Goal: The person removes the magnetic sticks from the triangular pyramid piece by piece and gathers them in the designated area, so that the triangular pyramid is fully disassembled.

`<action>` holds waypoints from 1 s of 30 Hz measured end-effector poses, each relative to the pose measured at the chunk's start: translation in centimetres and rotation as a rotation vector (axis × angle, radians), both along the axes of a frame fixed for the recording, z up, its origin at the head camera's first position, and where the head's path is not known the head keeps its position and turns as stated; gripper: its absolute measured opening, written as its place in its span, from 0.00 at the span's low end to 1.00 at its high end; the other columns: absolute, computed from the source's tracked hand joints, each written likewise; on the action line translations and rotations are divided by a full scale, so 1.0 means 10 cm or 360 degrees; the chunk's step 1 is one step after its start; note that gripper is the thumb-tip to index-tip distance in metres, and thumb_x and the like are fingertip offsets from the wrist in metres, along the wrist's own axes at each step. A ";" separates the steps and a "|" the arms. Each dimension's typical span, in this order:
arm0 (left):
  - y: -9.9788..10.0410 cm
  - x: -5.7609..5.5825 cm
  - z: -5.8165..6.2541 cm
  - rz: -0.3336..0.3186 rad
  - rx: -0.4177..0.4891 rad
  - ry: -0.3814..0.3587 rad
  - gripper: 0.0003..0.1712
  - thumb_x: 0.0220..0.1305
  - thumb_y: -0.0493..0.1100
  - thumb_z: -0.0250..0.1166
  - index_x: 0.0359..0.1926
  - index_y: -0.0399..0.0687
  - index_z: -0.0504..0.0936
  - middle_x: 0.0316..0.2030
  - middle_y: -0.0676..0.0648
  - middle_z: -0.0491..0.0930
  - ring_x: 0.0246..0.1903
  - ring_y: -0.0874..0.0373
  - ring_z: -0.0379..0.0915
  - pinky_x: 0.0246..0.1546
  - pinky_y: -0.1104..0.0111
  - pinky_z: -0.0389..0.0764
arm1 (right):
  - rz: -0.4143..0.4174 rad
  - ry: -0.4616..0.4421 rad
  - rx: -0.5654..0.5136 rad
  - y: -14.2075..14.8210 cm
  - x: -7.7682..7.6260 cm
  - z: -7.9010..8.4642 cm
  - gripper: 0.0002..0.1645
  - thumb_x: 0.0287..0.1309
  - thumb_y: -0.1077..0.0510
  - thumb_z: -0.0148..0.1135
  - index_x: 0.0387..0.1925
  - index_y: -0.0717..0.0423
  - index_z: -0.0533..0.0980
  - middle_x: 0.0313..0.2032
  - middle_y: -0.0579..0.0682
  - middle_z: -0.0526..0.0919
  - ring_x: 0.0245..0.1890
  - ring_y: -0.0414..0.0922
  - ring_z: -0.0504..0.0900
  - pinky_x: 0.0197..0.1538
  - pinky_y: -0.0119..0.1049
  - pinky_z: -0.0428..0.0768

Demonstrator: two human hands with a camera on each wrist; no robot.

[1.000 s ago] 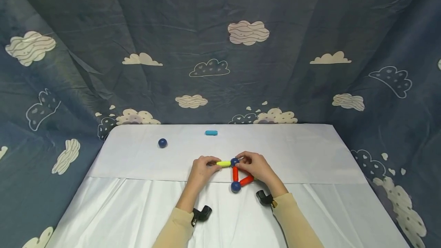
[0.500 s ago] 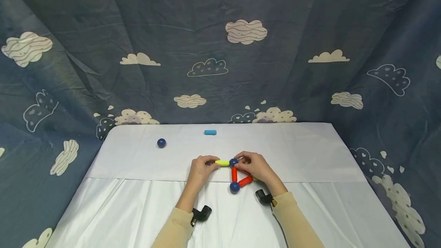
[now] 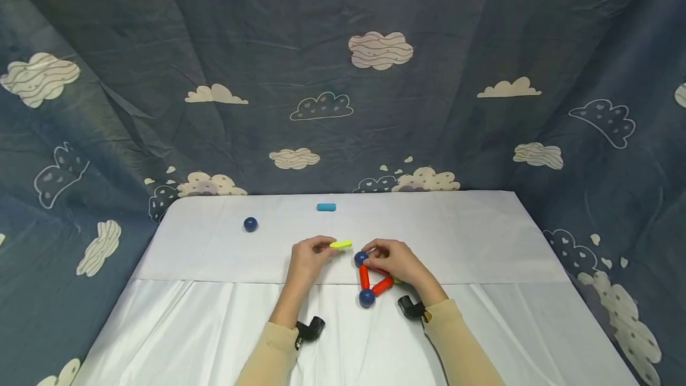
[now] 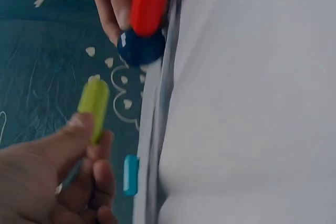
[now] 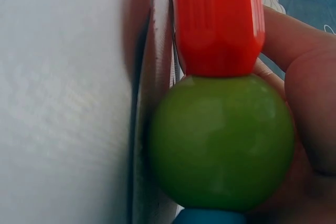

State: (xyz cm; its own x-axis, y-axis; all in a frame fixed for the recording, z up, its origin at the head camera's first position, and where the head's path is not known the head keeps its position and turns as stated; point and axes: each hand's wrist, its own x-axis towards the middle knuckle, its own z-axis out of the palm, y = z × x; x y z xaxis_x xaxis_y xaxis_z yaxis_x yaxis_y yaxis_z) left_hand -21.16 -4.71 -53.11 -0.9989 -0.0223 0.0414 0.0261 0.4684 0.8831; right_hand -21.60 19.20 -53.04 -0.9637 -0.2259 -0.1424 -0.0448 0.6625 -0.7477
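Observation:
My left hand [image 3: 306,262] pinches a yellow-green rod [image 3: 341,244] between thumb and fingers. The rod's free end points toward a dark blue ball [image 3: 361,259], with a gap between them. My right hand [image 3: 399,260] holds that ball by its side. A red rod [image 3: 364,277] joins it to a second dark blue ball [image 3: 367,298] nearer me, from which another red rod [image 3: 383,286] slants off to the right. Up close in the right wrist view, a green ball [image 5: 220,140] has a red rod [image 5: 218,24] on top and a blue piece [image 5: 210,217] below.
A loose dark blue ball [image 3: 250,224] lies at the back left of the white-covered table [image 3: 471,231]. Near the far edge rests a light blue rod [image 3: 326,207]. Behind the table hangs a dark cloth [image 3: 429,5] with cloud prints.
The yellow-green rod, earlier against the upper blue ball, has come away from it as my left hand moved left and up. The red-rod frame has shifted slightly toward me.

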 end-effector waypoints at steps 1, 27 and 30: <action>-0.01 -0.02 0.03 0.0009 0.0023 0.0004 0.12 0.63 0.44 0.78 0.47 0.49 0.92 0.37 0.52 0.91 0.38 0.60 0.81 0.40 0.70 0.81 | -0.0001 -0.0001 -0.0002 0.00 0.00 0.00 0.13 0.64 0.50 0.75 0.49 0.44 0.87 0.35 0.43 0.86 0.36 0.42 0.79 0.47 0.37 0.76; -0.28 -0.91 0.19 0.0167 0.0106 0.0065 0.11 0.61 0.45 0.79 0.44 0.48 0.93 0.40 0.46 0.91 0.37 0.56 0.73 0.34 0.70 0.73 | 0.0006 -0.0016 -0.0062 0.00 0.02 -0.03 0.13 0.63 0.51 0.75 0.48 0.44 0.87 0.35 0.43 0.86 0.37 0.44 0.79 0.46 0.37 0.76; -0.29 -0.95 0.10 0.0180 0.0089 0.0032 0.10 0.62 0.43 0.79 0.44 0.48 0.93 0.40 0.46 0.91 0.38 0.56 0.73 0.36 0.70 0.72 | 0.0007 -0.0010 -0.0059 0.01 0.02 -0.03 0.13 0.63 0.51 0.75 0.49 0.45 0.87 0.35 0.43 0.86 0.37 0.43 0.78 0.45 0.36 0.76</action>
State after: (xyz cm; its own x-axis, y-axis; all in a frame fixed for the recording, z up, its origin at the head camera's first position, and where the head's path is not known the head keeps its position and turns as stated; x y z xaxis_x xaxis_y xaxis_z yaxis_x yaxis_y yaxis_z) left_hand -30.67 -7.62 -52.07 -0.9889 -0.1374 0.0567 -0.0062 0.4192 0.9079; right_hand -21.38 19.34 -53.37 -0.9618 -0.2354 -0.1400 -0.0429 0.6342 -0.7719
